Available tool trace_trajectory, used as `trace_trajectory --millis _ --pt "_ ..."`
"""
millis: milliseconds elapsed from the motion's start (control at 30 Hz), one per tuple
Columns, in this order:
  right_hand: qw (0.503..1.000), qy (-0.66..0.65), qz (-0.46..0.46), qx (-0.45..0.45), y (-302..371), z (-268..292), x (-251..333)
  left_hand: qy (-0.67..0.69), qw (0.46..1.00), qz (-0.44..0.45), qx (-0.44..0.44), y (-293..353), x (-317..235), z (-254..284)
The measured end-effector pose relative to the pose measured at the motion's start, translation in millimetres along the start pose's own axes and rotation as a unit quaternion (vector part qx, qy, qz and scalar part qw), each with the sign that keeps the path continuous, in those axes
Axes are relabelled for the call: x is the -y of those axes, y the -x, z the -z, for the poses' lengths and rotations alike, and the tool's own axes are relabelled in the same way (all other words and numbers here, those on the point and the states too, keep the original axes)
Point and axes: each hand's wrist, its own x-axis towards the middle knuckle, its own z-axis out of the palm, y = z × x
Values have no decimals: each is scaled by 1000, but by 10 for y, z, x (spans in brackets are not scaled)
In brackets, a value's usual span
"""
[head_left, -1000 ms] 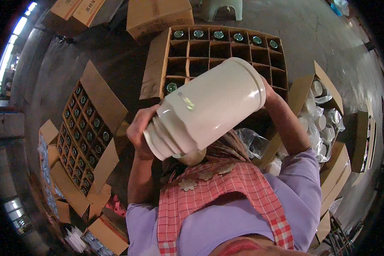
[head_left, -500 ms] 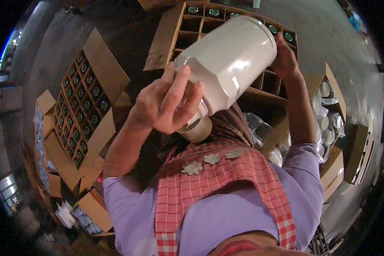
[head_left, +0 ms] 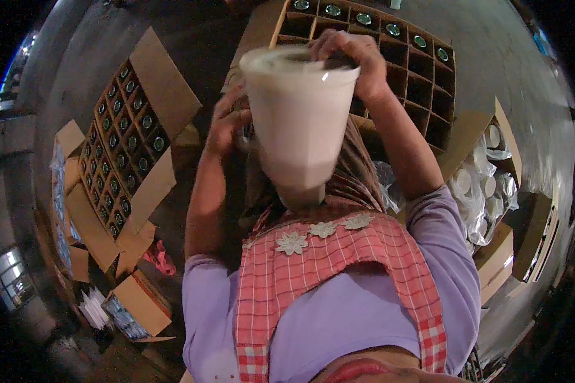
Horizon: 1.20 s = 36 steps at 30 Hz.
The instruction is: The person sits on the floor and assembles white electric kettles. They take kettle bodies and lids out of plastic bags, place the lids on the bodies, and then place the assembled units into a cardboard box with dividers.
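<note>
Upright in front of my chest is a glossy white footed cup [head_left: 294, 121], wide at the mouth and narrowing to a small foot. Its open mouth faces up towards me, and the picture of it is smeared by motion. My right hand [head_left: 367, 64] is closed on the far right of the rim, its fingertips at the mouth. On the cup's left side, my left hand [head_left: 227, 124] has its fingers curled against the wall, some of them blurred or hidden behind it.
Behind the cup stands a divided carton [head_left: 406, 73] with glass pieces along its far row. On the left is another carton [head_left: 166, 70] full of glass pieces in cells. A box [head_left: 463, 137] at right holds plastic-wrapped white wares. Something pink [head_left: 161, 257] lies at lower left.
The cup has turned from lying tilted to upright, mouth up, and come left. My right hand has moved left along with the rim; my left hand has shifted from the foot to the side.
</note>
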Motion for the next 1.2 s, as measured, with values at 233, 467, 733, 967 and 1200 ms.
trace_trajectory --millis 233,467,733,967,1200 --pt "987 113 -45 -105 394 -183 49 77 957 174 -221 485 -11 -294" --pt "931 252 -252 78 2063 -417 211 251 879 182 -362 881 340 -283" --pt "756 -529 -373 96 1863 -403 -134 331 886 204 -252 687 369 -497" --pt "976 23 -173 -130 1866 -517 213 413 886 158 -140 706 1050 352" --pt "872 -351 -337 -64 1947 -201 280 -108 977 16 -185 494 842 549"
